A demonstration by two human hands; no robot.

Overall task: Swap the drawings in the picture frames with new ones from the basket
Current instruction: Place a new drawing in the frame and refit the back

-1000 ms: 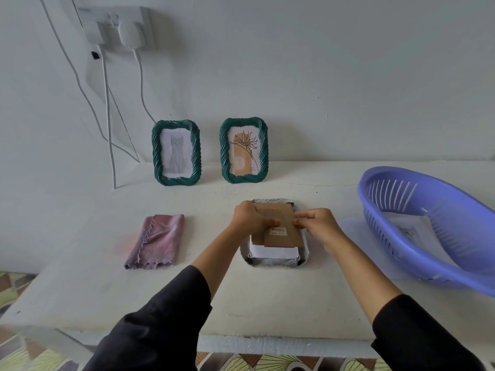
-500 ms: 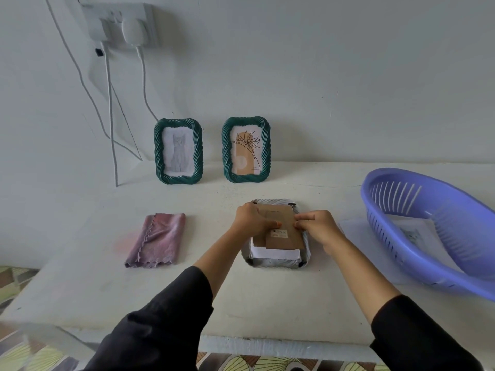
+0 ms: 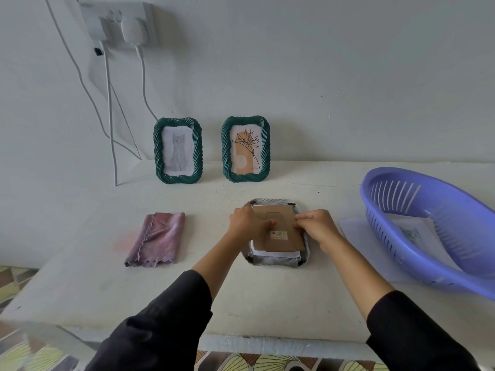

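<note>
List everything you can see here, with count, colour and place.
cat-drawing frame: one, green, upright, back left.
flower-drawing frame: one, green, upright beside it.
face-down frame: one, grey, table centre.
cardboard backing: one, brown, on that frame.
cloth: one, pink, folded, left.
basket: one, purple, right, paper inside.
wall socket: one, white, upper left.
left hand: one, gripping backing's left edge.
right hand: one, pinching its right edge.

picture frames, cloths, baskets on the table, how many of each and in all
picture frames: 3 (cat frame, plant frame, face-down frame)
cloth: 1
basket: 1
total: 5
</note>
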